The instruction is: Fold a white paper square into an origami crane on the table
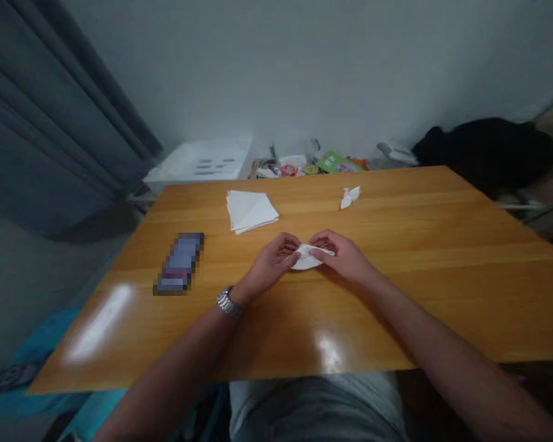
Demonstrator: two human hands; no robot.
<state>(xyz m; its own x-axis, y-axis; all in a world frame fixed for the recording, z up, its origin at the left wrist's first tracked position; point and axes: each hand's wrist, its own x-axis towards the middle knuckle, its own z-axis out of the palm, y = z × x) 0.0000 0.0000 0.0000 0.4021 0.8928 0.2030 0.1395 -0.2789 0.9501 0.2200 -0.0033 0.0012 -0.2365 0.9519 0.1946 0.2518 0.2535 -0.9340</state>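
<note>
A single camera rides on the person's head, looking forward and down across the wooden worktop (442, 276) from its near edge toward the grey wall (304, 73) behind. It is close: both forearms enter from the bottom corners, and the left hand (267, 267) and right hand (348, 258) meet on a folded paper (306, 263) just above centre. The wide view takes in the whole worktop, a curtain (50, 123) at left and the person's lap (313, 405) below.

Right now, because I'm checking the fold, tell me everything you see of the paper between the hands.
The paper is small, white and thin, partly folded, with a curved lower edge showing. It is near the middle of the wooden table, pinched between the left hand and the right hand, which hide its ends.
</note>
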